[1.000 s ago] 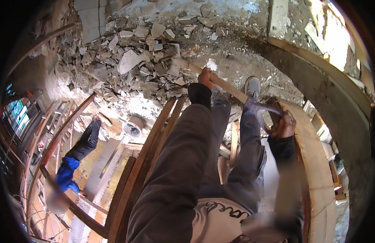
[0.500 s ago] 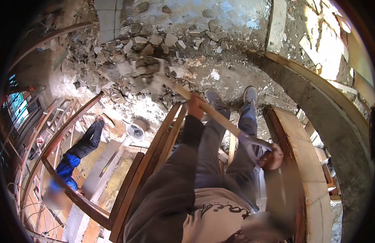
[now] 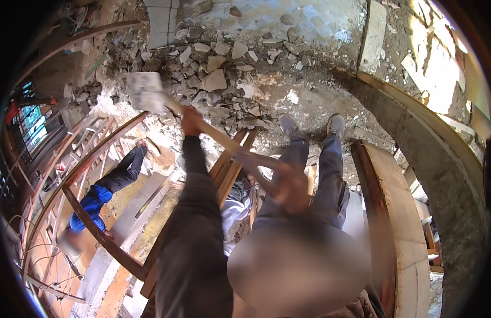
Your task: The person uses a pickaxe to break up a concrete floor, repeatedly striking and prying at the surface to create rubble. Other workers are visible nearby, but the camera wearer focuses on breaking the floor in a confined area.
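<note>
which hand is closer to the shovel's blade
The left hand: it grips the shovel just behind the blade, whereas the right hand, blurred, holds it at the opposite end.

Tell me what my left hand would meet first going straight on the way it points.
Probably the broken rubble ahead of your left hand, which holds the shovel; how far below the rubble lies is unclear.

Slanted wooden-handled shovel (image 3: 219,137), blade leftward

Shovel blade (image 3: 145,91) left of shoes (image 3: 335,125); rubble (image 3: 213,79) ahead; co-worker (image 3: 97,197) left of beams (image 3: 228,183).
</note>
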`<act>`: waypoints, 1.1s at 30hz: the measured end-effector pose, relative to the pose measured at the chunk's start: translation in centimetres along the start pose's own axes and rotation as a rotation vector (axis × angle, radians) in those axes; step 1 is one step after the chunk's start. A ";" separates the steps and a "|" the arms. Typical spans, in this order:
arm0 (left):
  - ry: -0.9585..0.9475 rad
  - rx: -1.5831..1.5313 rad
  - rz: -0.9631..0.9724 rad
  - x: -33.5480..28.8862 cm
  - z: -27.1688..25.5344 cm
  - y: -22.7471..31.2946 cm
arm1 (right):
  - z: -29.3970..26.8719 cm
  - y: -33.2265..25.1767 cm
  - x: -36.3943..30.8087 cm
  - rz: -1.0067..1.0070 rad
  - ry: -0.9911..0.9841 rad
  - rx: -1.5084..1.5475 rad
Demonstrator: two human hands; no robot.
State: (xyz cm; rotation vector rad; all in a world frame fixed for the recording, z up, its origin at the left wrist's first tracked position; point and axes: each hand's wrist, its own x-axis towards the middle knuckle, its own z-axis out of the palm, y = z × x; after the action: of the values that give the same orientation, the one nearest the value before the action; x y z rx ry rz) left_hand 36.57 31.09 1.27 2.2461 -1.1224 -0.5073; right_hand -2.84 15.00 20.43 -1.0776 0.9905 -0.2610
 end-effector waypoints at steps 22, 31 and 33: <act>-0.147 -1.170 -0.739 3.3 40.8 2.1 | -22.0 9.2 9.0 -0.422 0.280 -1.277; 0.112 -1.310 -1.511 -2.9 40.2 10.6 | -24.3 13.9 5.0 0.452 0.648 0.622; 0.006 -1.280 -1.402 -2.4 39.8 10.2 | -24.9 15.0 4.8 0.510 0.547 0.454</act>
State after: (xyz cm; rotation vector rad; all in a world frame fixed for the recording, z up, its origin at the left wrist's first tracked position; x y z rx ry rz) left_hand 6.87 15.34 -22.46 1.4059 0.8768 -1.2258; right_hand -23.61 4.08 2.61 -0.3132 1.5646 -0.3471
